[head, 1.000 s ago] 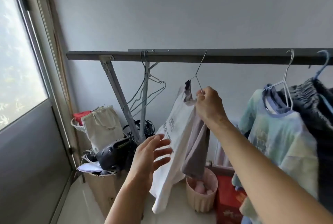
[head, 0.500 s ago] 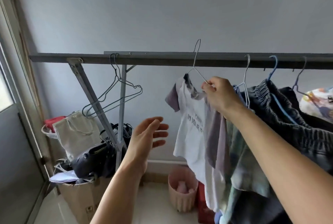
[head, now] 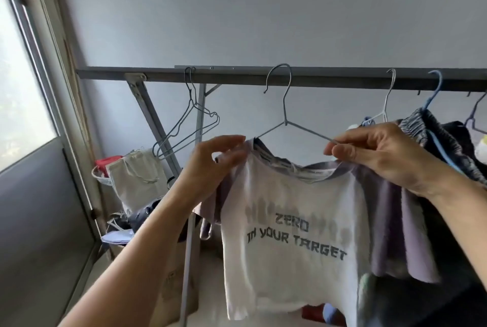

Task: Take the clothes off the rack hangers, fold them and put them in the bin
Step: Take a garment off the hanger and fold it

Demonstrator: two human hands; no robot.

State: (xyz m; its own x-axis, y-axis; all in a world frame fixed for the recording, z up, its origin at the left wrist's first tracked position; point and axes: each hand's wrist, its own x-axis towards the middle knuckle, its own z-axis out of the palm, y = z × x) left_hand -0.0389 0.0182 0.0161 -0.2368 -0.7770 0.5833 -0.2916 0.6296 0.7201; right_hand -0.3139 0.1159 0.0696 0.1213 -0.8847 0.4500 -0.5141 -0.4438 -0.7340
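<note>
Both hands (head: 220,159) (head: 382,154) at shoulders of shirt (head: 287,274)

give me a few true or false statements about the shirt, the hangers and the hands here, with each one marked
1. The white t-shirt reads ZERO IN YOUR TARGET. True.
2. The white t-shirt is already off its wire hanger. False: the hanger's arms run into its neck.
3. The left hand holds one shoulder of the t-shirt. True.
4. The right hand hangs idle. False: its fingers pinch the hanger's arm at the t-shirt's other shoulder.
5. The empty hangers hang to the right of the t-shirt. False: they hang on the rail to its left.
</note>
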